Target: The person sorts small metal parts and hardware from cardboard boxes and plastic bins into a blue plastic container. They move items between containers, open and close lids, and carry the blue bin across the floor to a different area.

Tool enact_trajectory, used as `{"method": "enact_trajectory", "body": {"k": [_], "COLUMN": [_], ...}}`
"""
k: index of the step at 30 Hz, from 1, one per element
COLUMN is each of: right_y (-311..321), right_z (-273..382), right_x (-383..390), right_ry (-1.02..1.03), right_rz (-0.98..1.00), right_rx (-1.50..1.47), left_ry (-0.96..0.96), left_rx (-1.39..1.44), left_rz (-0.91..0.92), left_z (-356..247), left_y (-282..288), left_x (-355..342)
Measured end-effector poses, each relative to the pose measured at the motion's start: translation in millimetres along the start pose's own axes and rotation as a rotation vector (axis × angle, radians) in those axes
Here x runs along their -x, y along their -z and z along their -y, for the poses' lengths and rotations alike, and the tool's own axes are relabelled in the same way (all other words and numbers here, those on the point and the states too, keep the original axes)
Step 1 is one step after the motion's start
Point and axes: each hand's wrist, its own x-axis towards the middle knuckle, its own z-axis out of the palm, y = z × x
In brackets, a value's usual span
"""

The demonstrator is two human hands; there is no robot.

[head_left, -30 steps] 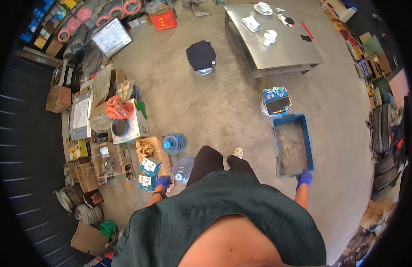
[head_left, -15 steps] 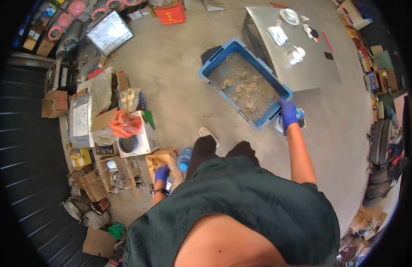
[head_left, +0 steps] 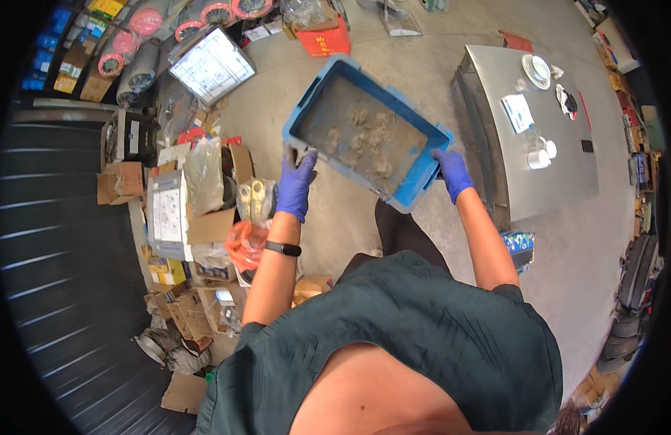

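A blue plastic tub (head_left: 419, 190) is in front of me, tilted in view. Its bottom is grey with dirt, and several pale, ragged clumps (head_left: 379, 138) lie inside; what they are made of I cannot make out. My left hand (head_left: 296, 183), in a purple-blue glove, holds the near left part of the tub's rim, some fingers hidden under the edge. At the right end, my right hand (head_left: 453, 174), gloved the same way, is closed round the rim. A dark band (head_left: 283, 249) circles my left wrist.
A metal table (head_left: 546, 174) on the right bears white dishes (head_left: 538, 69), cups (head_left: 540, 158) and a dark phone (head_left: 586, 146). Cardboard boxes and bags (head_left: 205, 225) crowd the left. A red box (head_left: 327, 40) and a lit panel (head_left: 214, 67) stand farther off.
The tub has moved left, away from the table, with my right hand still on it. My left hand has come up from the boxes at lower left and taken hold of its rim.
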Motion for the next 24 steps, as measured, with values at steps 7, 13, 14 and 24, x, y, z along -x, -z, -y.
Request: {"method": "enact_trajectory", "body": {"k": [7,13,14,24], "right_y": [-44,-96,-104,-180], "right_z": [97,144,155,245], "right_x": [-102,-203,-213,-332], "right_ry": [-0.012,0.142,0.127,0.034], "right_rz": [0.182,0.19,0.181,0.169], "right_rx": [0.125,0.468,0.478,0.398], "left_ry": [-0.196,-0.018,-0.02,-0.103], "left_rx": [-0.523,-0.76,-0.802,-0.801], "left_rz": [-0.061,0.0,-0.002,0.051], "left_z": [-59,-54,-61,-101], "left_y": [37,90,86,99], "left_x": [-126,-233,-246,-419]}}
